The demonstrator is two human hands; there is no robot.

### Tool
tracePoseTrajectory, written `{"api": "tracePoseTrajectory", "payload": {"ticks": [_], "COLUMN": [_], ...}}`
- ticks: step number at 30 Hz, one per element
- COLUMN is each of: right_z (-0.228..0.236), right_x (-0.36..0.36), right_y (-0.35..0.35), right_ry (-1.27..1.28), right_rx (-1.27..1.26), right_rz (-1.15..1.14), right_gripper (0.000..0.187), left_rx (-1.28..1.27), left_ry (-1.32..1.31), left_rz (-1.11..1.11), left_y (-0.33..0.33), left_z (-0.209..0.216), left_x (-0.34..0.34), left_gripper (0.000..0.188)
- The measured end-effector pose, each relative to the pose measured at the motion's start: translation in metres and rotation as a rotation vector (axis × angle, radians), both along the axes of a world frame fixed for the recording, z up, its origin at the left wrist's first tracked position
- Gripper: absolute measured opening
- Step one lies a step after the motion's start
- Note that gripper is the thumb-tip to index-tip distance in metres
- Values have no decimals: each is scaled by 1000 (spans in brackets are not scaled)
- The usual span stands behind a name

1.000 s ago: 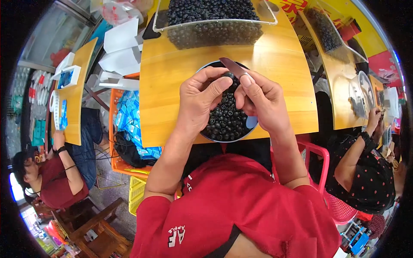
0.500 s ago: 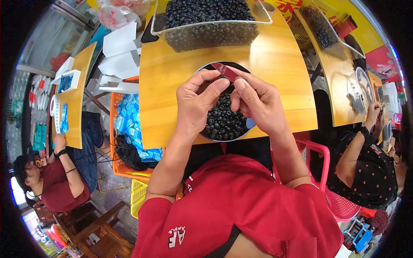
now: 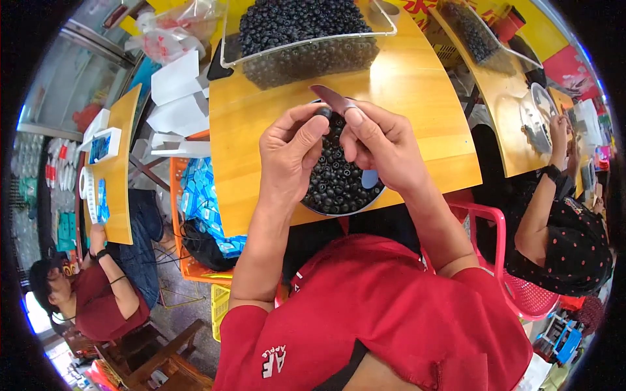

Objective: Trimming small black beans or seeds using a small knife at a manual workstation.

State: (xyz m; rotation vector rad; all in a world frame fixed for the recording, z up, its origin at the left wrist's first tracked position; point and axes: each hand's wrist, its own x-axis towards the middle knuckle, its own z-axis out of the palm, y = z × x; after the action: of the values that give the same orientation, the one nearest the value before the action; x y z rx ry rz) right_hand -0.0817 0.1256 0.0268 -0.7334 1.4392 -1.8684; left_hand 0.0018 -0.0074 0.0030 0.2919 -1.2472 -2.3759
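Between the thumb and fingers of my left hand (image 3: pixel 287 143) is a small black round piece (image 3: pixel 323 113). My right hand (image 3: pixel 385 140) is closed on a knife (image 3: pixel 334 99), whose reddish, shiny blade points up and left, just above that piece. Both hands are over a round bowl (image 3: pixel 339 213) filled with similar black round pieces (image 3: pixel 336 186), many showing a ring-shaped end. A blue rounded tab (image 3: pixel 370 178) shows under my right hand; whether it belongs to the knife I cannot tell.
A clear tub (image 3: pixel 310 52) heaped with black pieces stands at the table's (image 3: pixel 424 124) far side. An orange crate (image 3: pixel 176 176) with blue packets is at left. One person (image 3: pixel 107 293) sits left, another (image 3: pixel 561 241) right, at other tables. A pink chair (image 3: pixel 499 247) stands close on my right.
The knife blade has swung up and left, its tip now raised away from my left fingers. The black piece in my left hand has come into view. The whole view has shifted slightly.
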Motion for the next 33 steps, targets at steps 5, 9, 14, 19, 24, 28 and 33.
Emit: {"api": "tracePoseTrajectory", "payload": {"ticks": [5, 9, 14, 19, 24, 28, 33], "right_z": [-3, -5, -3, -8, -4, 2, -4], "right_x": [7, 9, 12, 12, 15, 23, 25], "right_y": [-6, -8, -10, -11, -7, -4, -1], "right_ry": [117, 116, 87, 86, 67, 97, 117], "right_rx": [-5, -11, 8, 46, -14, -51, -104], "right_rz": [-39, -44, -13, -16, 9, -7, -70], "right_gripper": [34, 31, 30, 30, 33, 34, 35], "left_rx": [101, 110, 121, 155, 204, 238, 261], "left_ry": [52, 89, 125, 113, 75, 132, 119], "left_rz": [38, 13, -1, -49, -80, -124, -120], "left_y": [5, 0, -6, -7, 2, 8, 16], "left_z": [-9, -15, -18, -20, -7, -7, -8], "left_x": [1, 3, 10, 15, 18, 14, 11], "left_gripper": [22, 21, 22, 21, 22, 26, 22]}}
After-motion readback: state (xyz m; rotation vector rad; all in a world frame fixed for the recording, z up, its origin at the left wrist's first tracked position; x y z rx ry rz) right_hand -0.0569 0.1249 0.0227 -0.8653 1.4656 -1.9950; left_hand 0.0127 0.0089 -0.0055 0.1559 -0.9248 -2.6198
